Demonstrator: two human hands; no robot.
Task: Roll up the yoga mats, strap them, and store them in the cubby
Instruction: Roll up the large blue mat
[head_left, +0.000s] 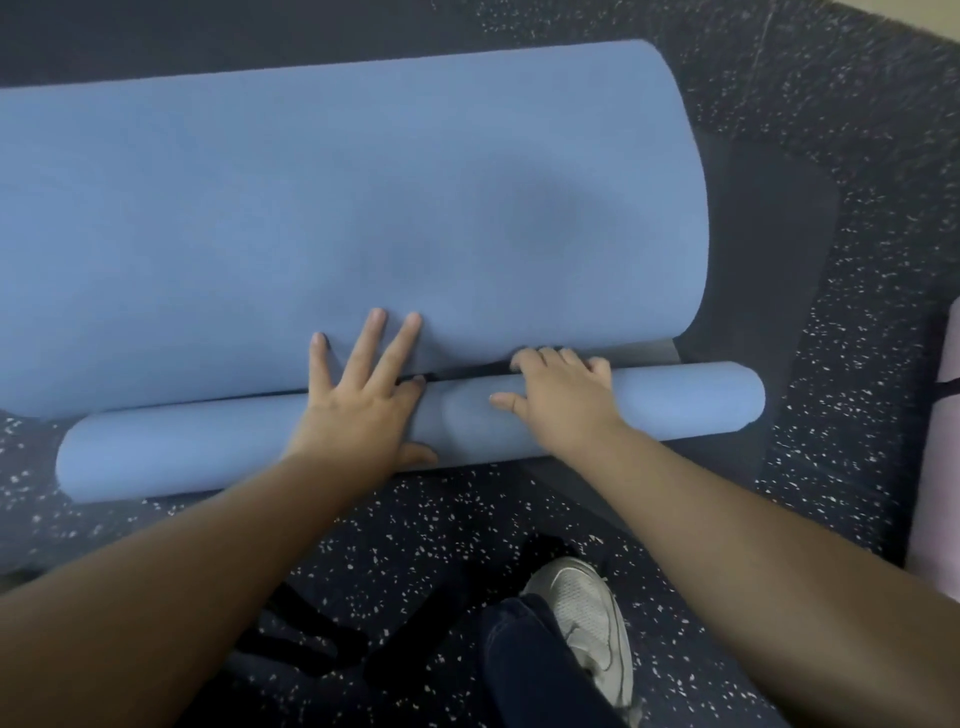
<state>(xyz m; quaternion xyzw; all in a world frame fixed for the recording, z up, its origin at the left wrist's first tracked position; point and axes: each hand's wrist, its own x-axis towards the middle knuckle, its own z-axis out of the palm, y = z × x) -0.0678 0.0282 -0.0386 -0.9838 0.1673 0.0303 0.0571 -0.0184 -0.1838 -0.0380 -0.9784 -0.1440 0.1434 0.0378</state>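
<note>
Blue foam yoga mat (337, 208) lies across the dark speckled floor (441, 519), its near end wound into a roll (208, 447) that runs left to right just in front of the person. Most of the mat is flat, beyond the roll.

Left hand (358, 400): palm on top of the roll near its middle, fingers straight and spread, tips reaching over onto the flat mat; thumb low on the roll's near side. Holds nothing, only presses.

Right hand (556, 395): rests on the roll just right of the left hand, fingers bent over the far edge into the seam where roll meets flat mat, thumb lying along the top. Hands near each other, not touching.

A pink rolled mat (940, 441) with a dark strap (948, 387) sits at the right edge. White shoe (587, 618) and dark trouser leg (530, 670) below.
</note>
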